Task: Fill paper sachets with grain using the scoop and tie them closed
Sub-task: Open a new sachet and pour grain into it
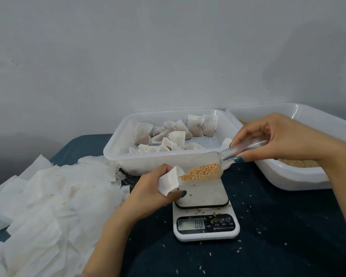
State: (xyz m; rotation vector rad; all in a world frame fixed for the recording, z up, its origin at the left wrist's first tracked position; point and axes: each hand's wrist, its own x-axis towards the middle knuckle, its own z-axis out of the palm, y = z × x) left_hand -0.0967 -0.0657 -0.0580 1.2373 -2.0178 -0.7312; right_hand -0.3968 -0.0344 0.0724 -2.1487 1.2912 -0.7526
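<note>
Paper sachet (169, 181) pinched mouth-open in left hand (154, 188) fingers, beside the scale (224, 232); touching its mouth from the right, clear scoop (224, 156) of grain (200, 172), long axis tilted down-left, handle clamped in right hand (278, 134) fingers.

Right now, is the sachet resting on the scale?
No, the left hand holds the sachet up off the scale, whose display reads 0.0.
</note>
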